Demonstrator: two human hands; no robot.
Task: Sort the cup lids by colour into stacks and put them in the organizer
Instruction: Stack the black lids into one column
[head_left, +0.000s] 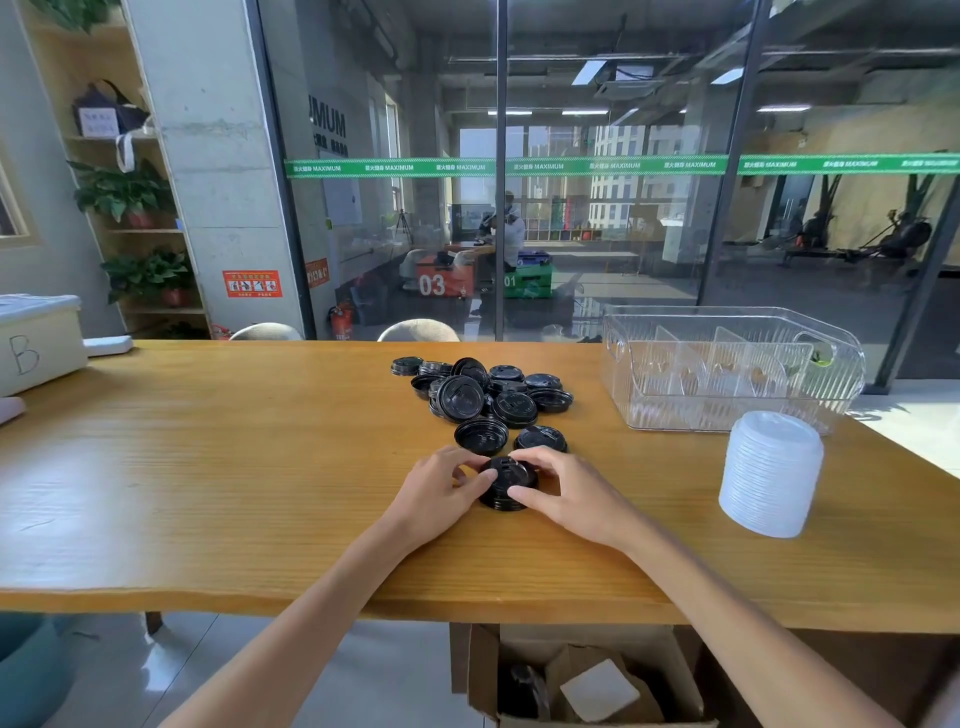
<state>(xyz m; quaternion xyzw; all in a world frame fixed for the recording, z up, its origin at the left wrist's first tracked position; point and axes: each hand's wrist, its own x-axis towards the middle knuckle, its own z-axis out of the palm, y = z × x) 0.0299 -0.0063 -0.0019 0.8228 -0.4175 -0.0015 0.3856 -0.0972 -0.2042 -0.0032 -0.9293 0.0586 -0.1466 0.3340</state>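
At frame centre both hands grip a short black lid stack (506, 486); left hand (441, 491) pinches one side, right hand (558, 493) the other. Loose black lids (488, 392) lie above; the white lid stack (771, 473) and clear organizer (727, 364) sit right.

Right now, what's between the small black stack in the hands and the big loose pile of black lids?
Head view: two single black lids, one on the left and one on the right, lie on the table between the held stack and the loose pile.
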